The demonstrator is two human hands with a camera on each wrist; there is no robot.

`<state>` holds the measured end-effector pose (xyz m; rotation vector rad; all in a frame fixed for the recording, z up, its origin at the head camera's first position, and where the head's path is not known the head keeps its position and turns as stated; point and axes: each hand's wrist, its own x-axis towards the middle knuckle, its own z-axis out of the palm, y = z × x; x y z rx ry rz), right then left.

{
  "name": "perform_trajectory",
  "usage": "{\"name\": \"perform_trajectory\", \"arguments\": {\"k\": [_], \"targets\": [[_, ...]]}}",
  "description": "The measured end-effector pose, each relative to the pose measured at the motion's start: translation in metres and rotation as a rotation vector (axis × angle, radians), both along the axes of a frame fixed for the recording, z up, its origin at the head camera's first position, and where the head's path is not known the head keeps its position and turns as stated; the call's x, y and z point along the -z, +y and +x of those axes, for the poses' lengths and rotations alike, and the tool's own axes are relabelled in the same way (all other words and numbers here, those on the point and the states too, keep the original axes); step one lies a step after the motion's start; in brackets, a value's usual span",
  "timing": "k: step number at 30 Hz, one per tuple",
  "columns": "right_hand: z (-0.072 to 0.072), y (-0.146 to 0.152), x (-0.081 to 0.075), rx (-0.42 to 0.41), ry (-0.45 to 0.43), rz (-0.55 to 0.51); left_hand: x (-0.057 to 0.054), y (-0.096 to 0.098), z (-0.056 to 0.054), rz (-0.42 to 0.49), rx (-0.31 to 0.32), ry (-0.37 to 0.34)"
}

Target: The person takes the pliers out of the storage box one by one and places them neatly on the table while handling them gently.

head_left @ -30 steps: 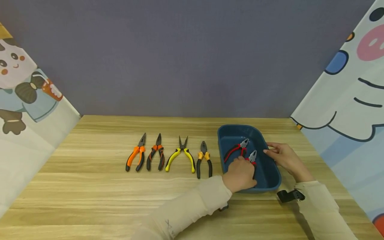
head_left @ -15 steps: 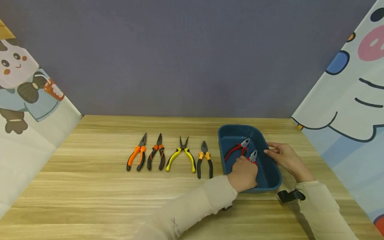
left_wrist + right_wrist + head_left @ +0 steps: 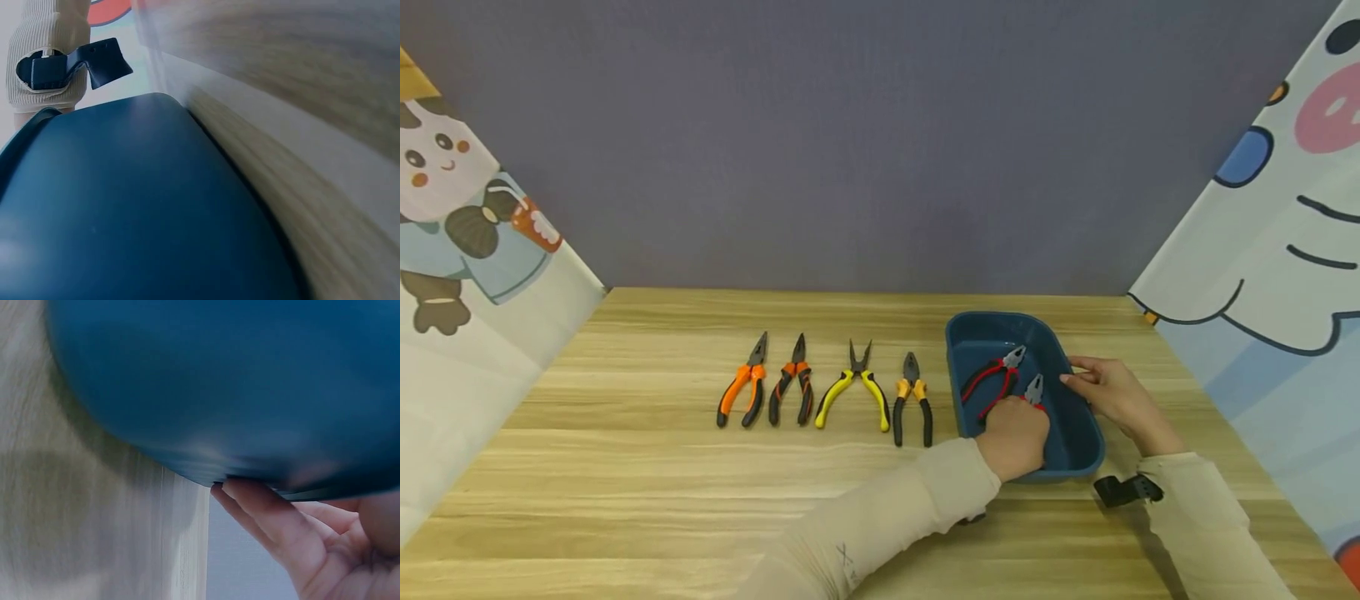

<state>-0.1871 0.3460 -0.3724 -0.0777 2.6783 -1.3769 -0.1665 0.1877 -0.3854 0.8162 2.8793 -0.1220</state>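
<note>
A dark blue plastic bin (image 3: pixel 1071 454) stands at the table's right side. Inside lie two pairs of pliers with red-and-black handles. The upper pliers (image 3: pixel 1013 357) lie apart from my hands, their handles spread. My left hand (image 3: pixel 1017 433) reaches over the bin's near-left wall and grips the lower pliers (image 3: pixel 1035 388) by the handles; its fingertips are hidden beneath the hand, and only the metal head and a bit of red show. My right hand (image 3: pixel 1108 396) pinches the bin's right rim; in the right wrist view its fingers (image 3: pixel 269 519) touch the bin's outer wall.
To the bin's left, several pliers lie in a row: orange-and-black ones (image 3: pixel 742 392), black ones with orange trim (image 3: pixel 791 383), yellow ones (image 3: pixel 853 385) and yellow-and-black ones (image 3: pixel 912 400). A grey panel (image 3: pixel 865 150) rises behind the wooden table (image 3: pixel 625 500).
My left hand has shifted slightly right and its fingers have drawn in over the lower pliers' handles, baring more of the upper pliers' handle. The right hand and bin have stayed put.
</note>
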Motion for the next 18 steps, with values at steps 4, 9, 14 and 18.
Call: {"name": "perform_trajectory", "arguments": {"k": [4, 9, 14, 18], "targets": [[0.0002, -0.0004, 0.0001, -0.001, -0.004, 0.013, -0.0023, 0.0013, 0.0005, -0.010, -0.005, -0.008], [0.0002, -0.0008, 0.0004, -0.002, -0.002, 0.019, 0.0008, 0.0057, -0.0014, -0.031, -0.036, -0.001], [0.0002, -0.0003, 0.0008, 0.004, 0.003, 0.039, 0.0024, 0.0089, -0.0034, -0.034, -0.065, -0.014], [0.0000, 0.0000, 0.0007, 0.000, 0.009, 0.037, 0.0015, 0.0095, -0.0043, -0.029, -0.100, -0.038]]}}
